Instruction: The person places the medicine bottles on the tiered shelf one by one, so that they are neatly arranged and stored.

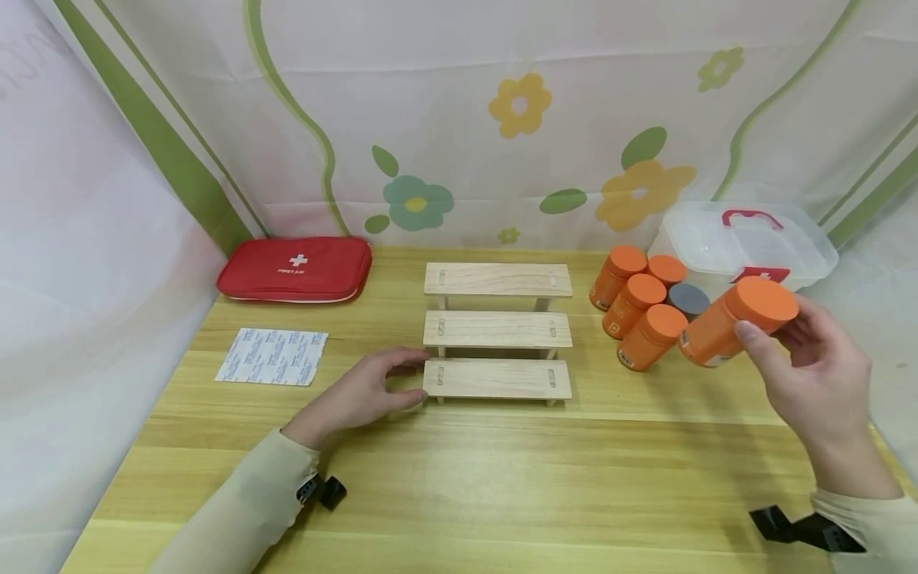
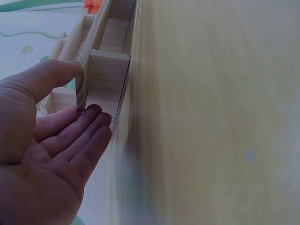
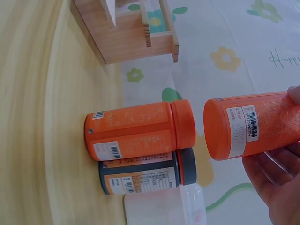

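Observation:
In the head view a three-step wooden rack (image 1: 497, 378) stands mid-table. My left hand (image 1: 366, 391) holds the left end of its lowest step, thumb on the front edge and fingers at the back edge. The left wrist view shows that step's end (image 2: 82, 89) between thumb and fingertips. On the right, my right hand (image 1: 825, 375) grips an orange bottle (image 1: 717, 323) with an orange lid, tilted and lifted off the table. Several orange bottles (image 1: 649, 339) and one grey-lidded bottle (image 1: 687, 298) stand grouped beside it. In the right wrist view a barcode label shows on the held bottle (image 3: 258, 124).
A clear plastic box (image 1: 753, 231) with a red handle sits behind the bottles. At the back left lies a red first-aid pouch (image 1: 294, 271). A white printed sheet (image 1: 272, 356) lies in front of it. A flowered cloth (image 1: 459, 119) hangs behind the wooden table (image 1: 488, 494).

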`<action>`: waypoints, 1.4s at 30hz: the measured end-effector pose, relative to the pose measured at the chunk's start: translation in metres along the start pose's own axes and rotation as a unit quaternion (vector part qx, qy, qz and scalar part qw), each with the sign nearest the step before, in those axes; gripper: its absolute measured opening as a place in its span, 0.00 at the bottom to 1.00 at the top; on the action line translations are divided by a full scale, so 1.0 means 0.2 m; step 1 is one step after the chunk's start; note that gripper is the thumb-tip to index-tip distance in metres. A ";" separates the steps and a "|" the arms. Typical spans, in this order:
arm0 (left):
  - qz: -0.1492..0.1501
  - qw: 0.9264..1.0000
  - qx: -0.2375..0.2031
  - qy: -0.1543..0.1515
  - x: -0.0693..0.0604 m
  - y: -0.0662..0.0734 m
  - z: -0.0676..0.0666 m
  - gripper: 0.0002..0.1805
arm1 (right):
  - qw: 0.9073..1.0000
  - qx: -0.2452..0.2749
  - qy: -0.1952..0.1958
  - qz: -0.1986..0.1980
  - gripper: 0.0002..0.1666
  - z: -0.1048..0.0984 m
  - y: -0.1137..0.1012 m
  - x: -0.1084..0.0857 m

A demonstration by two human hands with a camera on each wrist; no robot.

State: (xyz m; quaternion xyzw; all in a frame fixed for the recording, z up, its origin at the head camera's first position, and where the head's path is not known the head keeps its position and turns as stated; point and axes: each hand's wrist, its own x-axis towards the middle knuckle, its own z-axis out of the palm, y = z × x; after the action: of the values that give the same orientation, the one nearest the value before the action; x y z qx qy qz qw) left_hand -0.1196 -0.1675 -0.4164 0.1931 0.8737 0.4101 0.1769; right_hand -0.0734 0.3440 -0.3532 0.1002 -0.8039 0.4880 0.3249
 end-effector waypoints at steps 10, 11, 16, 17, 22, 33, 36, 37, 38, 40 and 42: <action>0.003 1.000 0.003 0.002 -0.01 0.00 0.00 0.33 | 0.999 0.030 -0.002 -0.023 0.28 0.06 -0.06 0.07; 0.004 1.000 0.002 0.002 -0.01 0.00 0.00 0.33 | 0.999 0.036 -0.003 -0.026 0.28 0.07 -0.06 0.08; 0.005 1.000 -0.001 0.001 -0.01 0.00 0.00 0.33 | 0.994 0.103 -0.014 -0.047 0.28 0.12 -0.08 0.12; 0.005 1.000 -0.002 0.001 -0.01 0.00 0.00 0.33 | 0.991 0.124 -0.018 -0.050 0.28 0.13 -0.09 0.12; 0.002 1.000 -0.004 0.002 -0.01 0.00 0.00 0.33 | 0.976 0.211 -0.029 -0.050 0.28 0.18 -0.11 0.16; 0.000 1.000 -0.005 -0.001 -0.01 0.00 0.00 0.34 | 0.982 0.175 -0.048 -0.050 0.30 0.29 -0.15 0.21; 0.002 1.000 0.000 0.000 0.00 0.01 0.00 0.34 | 0.982 0.175 -0.057 -0.048 0.30 0.31 -0.16 0.23; 0.002 1.000 0.000 0.000 0.00 0.01 0.00 0.34 | 0.982 0.170 -0.061 -0.047 0.30 0.32 -0.17 0.24; 0.002 1.000 0.001 0.000 0.00 0.01 0.00 0.34 | 0.982 0.170 -0.064 -0.045 0.30 0.33 -0.18 0.24; 0.003 1.000 0.002 0.001 0.00 0.01 0.00 0.34 | 0.982 0.168 -0.071 -0.044 0.30 0.36 -0.19 0.26; 0.004 1.000 0.003 0.001 0.00 0.01 0.00 0.34 | 0.985 0.151 -0.077 -0.043 0.31 0.38 -0.20 0.27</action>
State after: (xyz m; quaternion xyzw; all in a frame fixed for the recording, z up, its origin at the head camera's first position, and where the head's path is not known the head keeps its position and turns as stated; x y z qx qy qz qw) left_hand -0.1187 -0.1661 -0.4144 0.1970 0.8741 0.4088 0.1734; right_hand -0.1277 0.2678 -0.3146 0.2199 -0.7387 0.5800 0.2636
